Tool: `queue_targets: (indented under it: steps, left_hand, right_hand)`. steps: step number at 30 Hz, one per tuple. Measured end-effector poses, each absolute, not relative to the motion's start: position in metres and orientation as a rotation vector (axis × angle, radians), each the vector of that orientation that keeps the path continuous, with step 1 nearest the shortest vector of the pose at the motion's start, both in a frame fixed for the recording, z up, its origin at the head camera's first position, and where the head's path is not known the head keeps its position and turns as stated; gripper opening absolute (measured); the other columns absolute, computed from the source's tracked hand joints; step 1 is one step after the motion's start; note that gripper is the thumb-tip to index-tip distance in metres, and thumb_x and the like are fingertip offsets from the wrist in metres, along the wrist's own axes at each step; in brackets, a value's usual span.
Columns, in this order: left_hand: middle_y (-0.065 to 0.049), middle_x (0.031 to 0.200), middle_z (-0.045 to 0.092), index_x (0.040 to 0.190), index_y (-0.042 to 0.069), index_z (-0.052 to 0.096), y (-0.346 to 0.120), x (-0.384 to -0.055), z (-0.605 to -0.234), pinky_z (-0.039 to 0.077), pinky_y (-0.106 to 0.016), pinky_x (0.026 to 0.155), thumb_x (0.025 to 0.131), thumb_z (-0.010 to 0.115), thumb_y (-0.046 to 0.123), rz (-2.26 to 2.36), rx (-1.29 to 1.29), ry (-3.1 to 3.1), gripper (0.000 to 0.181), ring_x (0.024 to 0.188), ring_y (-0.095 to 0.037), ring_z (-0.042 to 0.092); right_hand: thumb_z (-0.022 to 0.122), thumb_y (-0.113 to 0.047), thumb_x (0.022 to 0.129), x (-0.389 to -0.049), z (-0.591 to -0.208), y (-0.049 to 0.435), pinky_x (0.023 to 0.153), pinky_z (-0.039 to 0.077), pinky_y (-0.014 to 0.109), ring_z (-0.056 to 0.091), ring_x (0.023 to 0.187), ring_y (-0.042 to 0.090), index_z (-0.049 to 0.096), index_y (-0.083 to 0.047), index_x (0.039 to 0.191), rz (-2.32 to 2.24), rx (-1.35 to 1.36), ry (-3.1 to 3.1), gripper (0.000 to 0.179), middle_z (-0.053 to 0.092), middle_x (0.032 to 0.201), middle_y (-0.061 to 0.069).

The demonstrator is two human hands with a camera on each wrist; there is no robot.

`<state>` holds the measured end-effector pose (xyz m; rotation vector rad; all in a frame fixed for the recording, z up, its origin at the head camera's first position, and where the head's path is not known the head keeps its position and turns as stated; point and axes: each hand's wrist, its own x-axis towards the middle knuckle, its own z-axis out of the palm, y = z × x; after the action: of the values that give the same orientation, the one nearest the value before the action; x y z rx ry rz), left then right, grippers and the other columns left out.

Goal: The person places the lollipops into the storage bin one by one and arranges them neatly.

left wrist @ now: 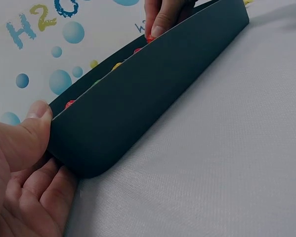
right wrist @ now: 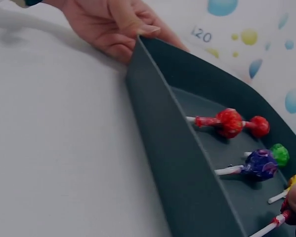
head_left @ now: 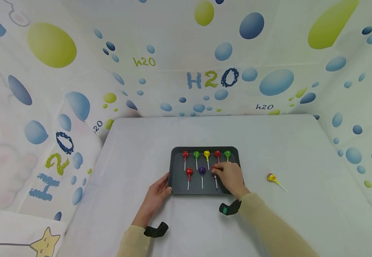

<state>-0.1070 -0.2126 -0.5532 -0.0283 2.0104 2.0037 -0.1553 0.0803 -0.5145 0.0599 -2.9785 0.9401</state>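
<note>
A dark grey tray lies on the table with lollipops in two rows. My left hand holds the tray's near left corner, thumb at the rim and fingers along the outer side. Inside the tray, my right hand pinches the head of a red lollipop at the right of the near row. Left of it in that row are a purple lollipop and another red lollipop. The far row has a red, a green lollipop, a yellow lollipop, a red and a green.
One yellow lollipop with a patterned wrapper lies on the white table, right of the tray. A cloth with blue and green drops hangs behind and at both sides. Black wrist bands sit on both wrists.
</note>
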Motion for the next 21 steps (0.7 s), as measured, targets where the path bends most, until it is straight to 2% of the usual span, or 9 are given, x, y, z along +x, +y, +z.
queue_targets:
  steps: [1, 4, 16, 21]
  left_hand:
    - [-0.022, 0.167, 0.027, 0.158, -0.005, 0.028, -0.2126, -0.1073, -0.5532, 0.040, -0.011, 0.109, 0.100, 0.056, -0.008, 2.006, -0.032, 2.006, 0.065, 0.156, -0.033, 0.025]
    - [-0.022, 0.167, 0.026, 0.158, -0.005, 0.028, -0.2129, -0.1075, -0.5535, 0.040, -0.012, 0.110, 0.100, 0.055, -0.008, 2.005, -0.025, 2.007, 0.065, 0.156, -0.033, 0.025]
    - [-0.023, 0.166, 0.027, 0.158, -0.006, 0.028, -0.2129, -0.1077, -0.5544, 0.039, -0.018, 0.114, 0.100, 0.056, -0.009, 2.013, -0.015, 1.998, 0.065, 0.155, -0.034, 0.025]
    - [-0.022, 0.166, 0.028, 0.158, -0.005, 0.029, -0.2133, -0.1078, -0.5549, 0.037, -0.025, 0.116, 0.100, 0.056, -0.008, 2.002, -0.028, 2.011, 0.065, 0.155, -0.032, 0.026]
  right_hand:
    - [0.081, -0.027, 0.087, -0.1548, -0.5150, 0.0790, 0.077, 0.063, 0.039, 0.076, 0.096, 0.027, 0.082, -0.009, 0.106, 0.910, 0.061, -2.979, 0.026, 0.080, 0.105, 0.006]
    - [0.081, -0.027, 0.087, -0.1538, -0.5158, 0.0764, 0.081, 0.063, 0.043, 0.076, 0.098, 0.028, 0.082, -0.009, 0.105, 0.875, 0.040, -2.976, 0.026, 0.081, 0.103, 0.005]
    - [0.083, -0.029, 0.085, -0.1529, -0.5225, 0.0728, 0.070, 0.061, 0.040, 0.077, 0.090, 0.025, 0.083, -0.011, 0.104, 0.761, 0.063, -2.968, 0.027, 0.081, 0.100, 0.005]
    - [0.083, -0.029, 0.085, -0.1544, -0.5238, 0.0724, 0.071, 0.062, 0.040, 0.077, 0.089, 0.025, 0.083, -0.010, 0.104, 0.739, 0.081, -2.957, 0.027, 0.081, 0.100, 0.006]
